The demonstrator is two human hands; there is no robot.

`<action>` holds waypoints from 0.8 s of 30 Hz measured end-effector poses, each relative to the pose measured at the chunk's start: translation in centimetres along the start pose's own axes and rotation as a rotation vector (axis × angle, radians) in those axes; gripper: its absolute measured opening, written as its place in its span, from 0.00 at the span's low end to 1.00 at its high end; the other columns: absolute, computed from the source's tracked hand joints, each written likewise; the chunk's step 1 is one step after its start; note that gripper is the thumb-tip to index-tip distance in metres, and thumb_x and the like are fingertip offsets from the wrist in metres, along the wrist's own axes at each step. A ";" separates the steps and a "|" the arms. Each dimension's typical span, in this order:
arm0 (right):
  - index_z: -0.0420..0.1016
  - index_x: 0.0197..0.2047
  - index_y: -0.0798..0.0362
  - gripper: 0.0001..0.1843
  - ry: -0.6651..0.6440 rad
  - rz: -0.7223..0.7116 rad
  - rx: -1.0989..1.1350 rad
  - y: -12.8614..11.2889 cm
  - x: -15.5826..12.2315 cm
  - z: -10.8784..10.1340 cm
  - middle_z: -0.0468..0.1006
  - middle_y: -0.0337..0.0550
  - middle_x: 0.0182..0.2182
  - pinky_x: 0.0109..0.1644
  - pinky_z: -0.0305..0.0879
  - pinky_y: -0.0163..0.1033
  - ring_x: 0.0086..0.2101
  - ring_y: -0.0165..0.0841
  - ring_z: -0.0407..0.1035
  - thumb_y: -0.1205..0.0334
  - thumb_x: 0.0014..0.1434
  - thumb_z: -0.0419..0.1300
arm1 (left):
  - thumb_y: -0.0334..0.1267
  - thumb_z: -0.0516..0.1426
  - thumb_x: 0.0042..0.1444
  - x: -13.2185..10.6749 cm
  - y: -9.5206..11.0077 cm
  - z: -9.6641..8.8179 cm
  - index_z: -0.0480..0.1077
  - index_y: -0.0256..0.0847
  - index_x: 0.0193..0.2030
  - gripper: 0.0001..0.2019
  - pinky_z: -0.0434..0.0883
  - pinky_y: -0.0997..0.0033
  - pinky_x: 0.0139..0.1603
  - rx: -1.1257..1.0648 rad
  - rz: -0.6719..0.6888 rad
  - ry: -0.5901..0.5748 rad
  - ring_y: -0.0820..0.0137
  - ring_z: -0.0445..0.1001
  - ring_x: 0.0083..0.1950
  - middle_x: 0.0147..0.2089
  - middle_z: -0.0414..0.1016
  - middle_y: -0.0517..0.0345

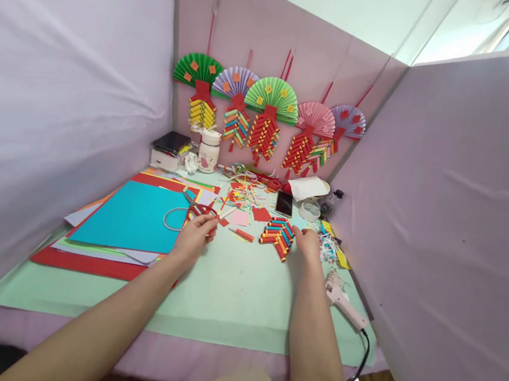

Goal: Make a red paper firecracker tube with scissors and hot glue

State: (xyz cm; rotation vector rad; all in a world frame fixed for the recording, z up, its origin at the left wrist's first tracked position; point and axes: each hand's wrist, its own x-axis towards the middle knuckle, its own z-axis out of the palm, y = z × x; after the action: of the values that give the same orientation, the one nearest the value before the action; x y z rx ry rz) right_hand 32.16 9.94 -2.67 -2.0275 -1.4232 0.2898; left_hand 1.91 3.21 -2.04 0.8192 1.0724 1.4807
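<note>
My left hand (196, 236) is closed on a pair of red-handled scissors (227, 214), their pale blades pointing away to the right. It is beside the right edge of the blue paper sheet (132, 215). My right hand (308, 246) reaches over the table with its fingers apart, at the right edge of a chevron bundle of paper rolls (277, 237) in red, blue and orange. Whether the fingertips touch the rolls is hard to make out. A loose red-orange paper roll (243, 234) lies between the two hands.
Paper scraps (246, 196) and a phone (284, 204) lie farther back. A tape roll (310, 211) is beside the phone. A glue gun (345, 305) with its cord rests at the right. Paper fans (273, 97) hang on the back panel, above a white bottle (208, 153).
</note>
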 end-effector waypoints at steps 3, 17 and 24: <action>0.69 0.22 0.54 0.18 0.013 0.088 0.058 0.1 0.0 1.6 0.75 0.60 0.33 0.44 0.60 0.48 0.45 0.50 0.69 0.49 0.45 0.67 | 0.47 0.67 0.39 -0.8 -0.2 0.6 0.72 0.38 0.30 0.16 0.60 0.79 0.25 0.112 -0.024 -0.097 0.78 0.63 0.24 0.24 0.67 0.63; 0.61 0.34 0.50 0.18 -0.017 0.251 0.845 -2.0 0.5 0.9 0.71 0.33 0.23 0.24 0.65 0.33 0.23 0.30 0.69 0.58 0.47 0.66 | 0.49 0.68 0.39 -1.3 -0.5 1.4 0.72 0.38 0.31 0.18 0.59 0.78 0.25 0.172 -0.068 -0.160 0.77 0.63 0.24 0.24 0.67 0.62; 0.66 0.34 0.54 0.12 -0.136 0.185 1.042 -8.7 5.8 1.6 0.72 0.33 0.23 0.26 0.68 0.31 0.24 0.26 0.68 0.62 0.51 0.66 | 0.48 0.67 0.40 -1.7 0.1 1.3 0.72 0.38 0.30 0.16 0.59 0.78 0.24 0.166 -0.114 -0.169 0.78 0.62 0.24 0.23 0.65 0.63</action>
State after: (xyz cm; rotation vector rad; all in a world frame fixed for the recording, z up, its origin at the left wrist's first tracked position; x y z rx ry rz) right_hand 26.99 17.58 2.42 -1.2602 -0.8389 1.0185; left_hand 3.39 1.83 -1.38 0.9657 1.1057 1.2158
